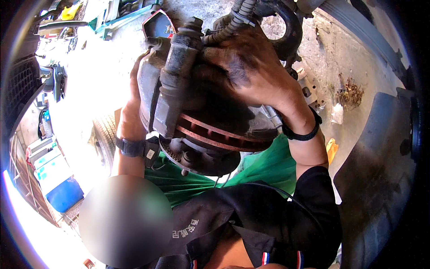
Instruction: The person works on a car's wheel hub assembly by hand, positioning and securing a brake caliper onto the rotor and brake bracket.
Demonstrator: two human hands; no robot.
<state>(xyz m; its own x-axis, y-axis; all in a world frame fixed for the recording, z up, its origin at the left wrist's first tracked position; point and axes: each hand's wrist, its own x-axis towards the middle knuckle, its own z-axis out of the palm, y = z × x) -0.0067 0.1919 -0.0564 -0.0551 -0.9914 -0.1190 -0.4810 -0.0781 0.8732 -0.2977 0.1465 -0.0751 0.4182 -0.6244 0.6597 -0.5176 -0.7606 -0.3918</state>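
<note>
A dark, grimy brake caliper point(172, 85) sits over a brake disc point(224, 134) with a rusty vented edge, at the middle of the head view. Below the disc shows the wheel hub point(192, 157) with its studs. My left hand point(135, 87) is closed around the caliper's left side, its fingers mostly hidden behind the metal. My right hand point(248, 67), blackened with grease, reaches over the disc from the right. Its fingers curl in behind the caliper beside a ribbed hose point(233, 20); what they grip is hidden.
A curved dark suspension part point(289, 31) stands just beyond my right hand. Grey body panels point(376, 148) rise at the right. A red-rimmed tray point(159, 24) lies on the floor behind the caliper. A tyre point(105, 136) and a blue box point(65, 196) are at the left.
</note>
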